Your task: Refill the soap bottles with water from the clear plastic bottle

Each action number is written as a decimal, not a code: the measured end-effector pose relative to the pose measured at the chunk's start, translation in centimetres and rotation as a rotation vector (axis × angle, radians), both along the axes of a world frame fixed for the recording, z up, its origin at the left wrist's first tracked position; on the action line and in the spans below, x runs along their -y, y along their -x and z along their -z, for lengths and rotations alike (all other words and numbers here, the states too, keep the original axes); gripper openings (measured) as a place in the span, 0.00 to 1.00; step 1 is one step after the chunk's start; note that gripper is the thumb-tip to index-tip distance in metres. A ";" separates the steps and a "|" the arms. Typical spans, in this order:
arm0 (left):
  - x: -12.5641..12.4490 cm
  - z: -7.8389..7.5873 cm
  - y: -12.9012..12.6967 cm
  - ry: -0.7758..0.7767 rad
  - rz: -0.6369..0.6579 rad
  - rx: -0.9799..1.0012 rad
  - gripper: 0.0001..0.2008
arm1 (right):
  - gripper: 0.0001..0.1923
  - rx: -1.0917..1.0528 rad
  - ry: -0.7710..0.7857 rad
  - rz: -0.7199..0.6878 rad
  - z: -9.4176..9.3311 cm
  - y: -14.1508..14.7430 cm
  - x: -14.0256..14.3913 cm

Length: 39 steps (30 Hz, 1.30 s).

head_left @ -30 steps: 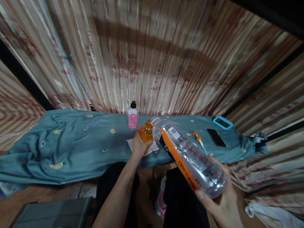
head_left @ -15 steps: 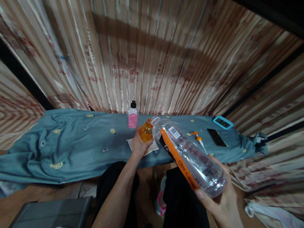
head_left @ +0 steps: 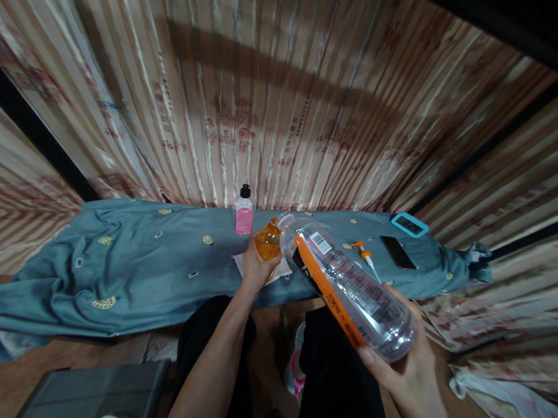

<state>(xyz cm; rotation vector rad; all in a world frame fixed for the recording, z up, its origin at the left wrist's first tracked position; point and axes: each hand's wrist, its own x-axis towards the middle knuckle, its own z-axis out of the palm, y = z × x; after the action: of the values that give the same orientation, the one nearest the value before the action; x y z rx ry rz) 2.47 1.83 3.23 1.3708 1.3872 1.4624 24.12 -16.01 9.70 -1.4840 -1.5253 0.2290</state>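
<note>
My right hand grips the base of a large clear plastic bottle with an orange label, tilted so its open mouth points up and left. That mouth meets the top of a small orange bottle, which my left hand holds over a white cloth on the table. The big bottle looks almost empty.
The table wears a wrinkled teal cloth. On it stand a pink-labelled bottle with a black cap, an orange pump nozzle, a dark phone and a blue-framed device. Striped curtains hang behind. A dark box sits lower left.
</note>
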 end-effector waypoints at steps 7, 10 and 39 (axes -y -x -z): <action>-0.1 0.1 0.0 -0.001 -0.009 -0.011 0.34 | 0.40 0.033 -0.014 0.000 0.1 -0.1 -0.2; -0.1 0.1 0.0 -0.020 -0.008 -0.005 0.33 | 0.40 0.022 -0.011 -0.001 0.1 -0.1 -0.2; 0.0 0.1 0.0 -0.012 -0.006 -0.003 0.33 | 0.39 0.034 -0.012 0.009 -0.1 0.0 0.0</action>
<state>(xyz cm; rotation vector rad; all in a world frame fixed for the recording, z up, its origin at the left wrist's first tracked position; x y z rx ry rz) 2.43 1.82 3.17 1.3781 1.3877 1.4754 24.09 -16.05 9.82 -1.4917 -1.5443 0.1894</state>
